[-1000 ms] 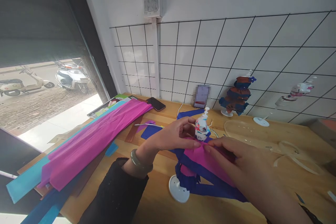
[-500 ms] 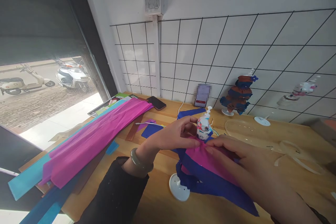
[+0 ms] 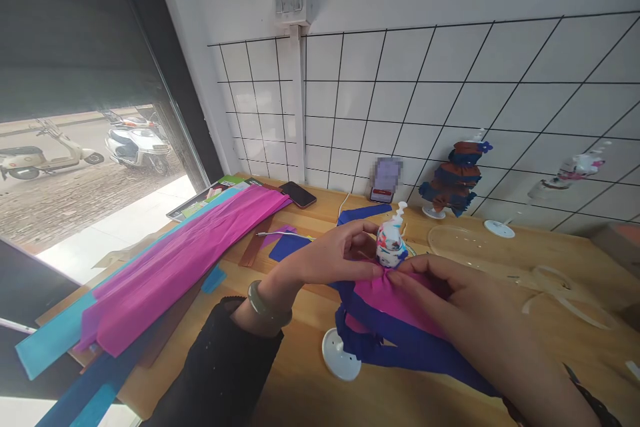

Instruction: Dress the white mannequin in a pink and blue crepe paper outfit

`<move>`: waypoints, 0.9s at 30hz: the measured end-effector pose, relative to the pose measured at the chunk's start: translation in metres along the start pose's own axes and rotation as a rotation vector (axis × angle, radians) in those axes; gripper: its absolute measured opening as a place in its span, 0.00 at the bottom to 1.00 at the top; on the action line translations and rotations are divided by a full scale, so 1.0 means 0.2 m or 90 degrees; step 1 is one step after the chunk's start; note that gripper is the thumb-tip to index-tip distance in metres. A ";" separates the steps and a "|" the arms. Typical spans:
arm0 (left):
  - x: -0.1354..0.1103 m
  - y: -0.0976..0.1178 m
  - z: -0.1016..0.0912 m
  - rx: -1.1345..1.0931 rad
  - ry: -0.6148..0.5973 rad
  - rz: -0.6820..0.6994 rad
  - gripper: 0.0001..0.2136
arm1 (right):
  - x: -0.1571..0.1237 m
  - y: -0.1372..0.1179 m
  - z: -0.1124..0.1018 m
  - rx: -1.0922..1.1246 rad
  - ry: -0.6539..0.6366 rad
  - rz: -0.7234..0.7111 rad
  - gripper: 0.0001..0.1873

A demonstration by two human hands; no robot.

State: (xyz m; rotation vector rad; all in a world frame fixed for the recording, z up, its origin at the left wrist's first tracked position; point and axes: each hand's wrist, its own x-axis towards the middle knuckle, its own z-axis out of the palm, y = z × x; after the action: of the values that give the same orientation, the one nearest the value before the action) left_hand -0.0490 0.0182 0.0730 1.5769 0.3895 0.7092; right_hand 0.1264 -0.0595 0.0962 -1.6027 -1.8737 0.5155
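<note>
Between my hands stands a small white figure [image 3: 391, 245] with coloured patches and a knobbed white tip. A pink crepe paper strip [image 3: 379, 292] is gathered in folds just below its patterned part, and dark blue crepe paper [image 3: 400, 347] hangs beneath the pink. My left hand [image 3: 330, 255] curls round the figure's left side, its thumb pressing the pink folds. From the right, my right hand [image 3: 463, 293] pinches the same pink paper beside the left thumb. A white round base [image 3: 341, 355] shows under the blue paper. The left fingertips are hidden behind the figure.
Long pink sheets [image 3: 185, 260] lie over turquoise ones at the left of the wooden table [image 3: 295, 373]. A black phone [image 3: 299, 194] and an upright phone [image 3: 383, 180] are near the tiled wall. Behind stands a brown-and-blue ruffled figure [image 3: 455, 177]; clear plastic [image 3: 467, 250] lies right.
My right thumb and fingers have shifted slightly left along the pink folds, closer to my left thumb. The blue paper's loose end is now further under my right wrist.
</note>
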 end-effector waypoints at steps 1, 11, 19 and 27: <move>0.00 0.00 0.00 0.001 -0.002 0.000 0.19 | 0.00 0.00 0.00 -0.006 0.002 -0.001 0.13; 0.00 0.03 0.01 0.027 -0.003 -0.002 0.18 | -0.01 0.01 0.01 -0.036 0.043 -0.027 0.13; -0.01 0.03 0.02 0.157 0.039 0.049 0.18 | 0.02 0.05 0.02 0.000 -0.003 -0.017 0.15; -0.01 0.04 -0.03 0.181 0.130 0.030 0.16 | 0.01 0.09 0.05 -0.130 0.138 -0.239 0.21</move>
State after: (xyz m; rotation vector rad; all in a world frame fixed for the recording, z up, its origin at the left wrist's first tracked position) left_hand -0.0552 0.0196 0.0802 1.7904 0.6266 0.8849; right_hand 0.1332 -0.0528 0.0783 -1.3176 -2.0407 -0.0110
